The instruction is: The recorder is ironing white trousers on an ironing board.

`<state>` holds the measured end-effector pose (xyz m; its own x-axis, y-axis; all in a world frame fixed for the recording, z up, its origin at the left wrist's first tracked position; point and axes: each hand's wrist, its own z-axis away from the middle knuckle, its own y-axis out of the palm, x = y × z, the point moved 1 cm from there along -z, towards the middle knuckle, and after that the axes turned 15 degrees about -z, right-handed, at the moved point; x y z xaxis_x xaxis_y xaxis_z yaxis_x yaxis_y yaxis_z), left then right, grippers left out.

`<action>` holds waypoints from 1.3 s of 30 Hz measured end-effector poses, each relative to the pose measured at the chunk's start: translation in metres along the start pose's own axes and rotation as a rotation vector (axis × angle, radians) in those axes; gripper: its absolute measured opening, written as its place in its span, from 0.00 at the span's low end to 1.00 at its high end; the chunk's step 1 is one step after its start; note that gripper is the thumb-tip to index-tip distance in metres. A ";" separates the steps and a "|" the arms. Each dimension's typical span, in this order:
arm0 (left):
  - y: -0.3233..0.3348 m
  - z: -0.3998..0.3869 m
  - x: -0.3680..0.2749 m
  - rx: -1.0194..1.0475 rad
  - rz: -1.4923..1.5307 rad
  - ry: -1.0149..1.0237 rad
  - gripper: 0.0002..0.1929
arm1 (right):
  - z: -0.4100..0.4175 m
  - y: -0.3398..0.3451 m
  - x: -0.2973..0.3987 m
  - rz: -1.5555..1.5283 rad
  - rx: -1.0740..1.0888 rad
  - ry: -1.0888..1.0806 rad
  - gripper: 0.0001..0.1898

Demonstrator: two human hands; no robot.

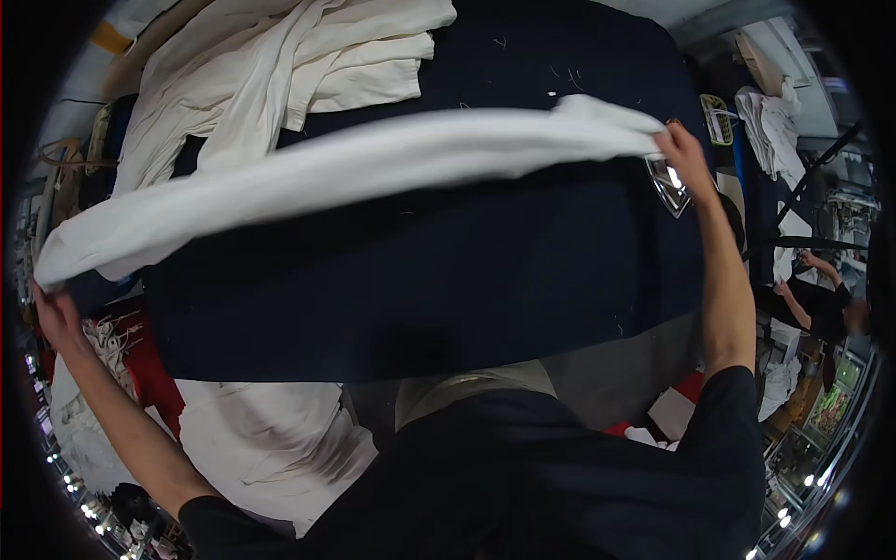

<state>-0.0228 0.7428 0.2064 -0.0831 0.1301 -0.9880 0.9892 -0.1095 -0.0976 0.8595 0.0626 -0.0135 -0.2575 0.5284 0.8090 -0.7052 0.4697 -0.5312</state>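
A long white cloth garment (364, 154), blurred by motion, is stretched between my two hands above a dark navy ironing table (420, 280). At the far left, my left hand (57, 318) grips one end of it. My right hand (682, 150) pinches the other end, higher up on the right. Partly hidden behind my right hand and forearm is a clothes iron (670, 187), whose shiny metal tip shows on the table. The garment's exact shape cannot be made out, since it hangs bunched in a long band.
Cream garments (350, 70) lie piled at the table's back left. White cloth (273, 434) sits below the front edge, left of my body. A yellow-green basket (717, 119) stands at the back right. Further right, a co-worker (805, 301) handles white cloth.
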 end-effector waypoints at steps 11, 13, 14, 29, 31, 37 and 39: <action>0.026 0.314 0.213 -0.023 -1.094 -0.404 0.15 | 0.141 -0.015 -0.091 0.213 0.084 0.334 0.14; 0.050 0.325 0.208 -0.081 -1.070 -0.281 0.14 | 0.132 0.001 -0.095 0.490 0.050 0.030 0.16; 0.064 0.329 0.202 -0.142 -1.047 -0.157 0.14 | 0.112 0.005 -0.087 0.200 -0.065 0.118 0.18; 0.391 0.239 0.209 0.466 -1.556 0.405 0.17 | -0.031 0.055 -0.080 0.480 -0.531 -0.251 0.16; 0.393 0.263 0.220 0.363 -1.363 0.525 0.17 | -0.025 0.058 -0.089 0.431 -0.508 -0.275 0.17; 0.232 0.419 0.212 -0.260 -1.428 -0.316 0.18 | 0.120 0.019 -0.132 0.280 -0.236 0.081 0.20; 0.197 0.462 0.228 -0.272 -1.185 -0.701 0.20 | 0.133 0.033 -0.109 0.265 -0.243 0.139 0.20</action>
<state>0.0975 0.2957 -0.0931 -0.8362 -0.5115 -0.1977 0.2757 -0.0804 -0.9579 0.7769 -0.0738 -0.0860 -0.3057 0.7370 0.6028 -0.4447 0.4493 -0.7749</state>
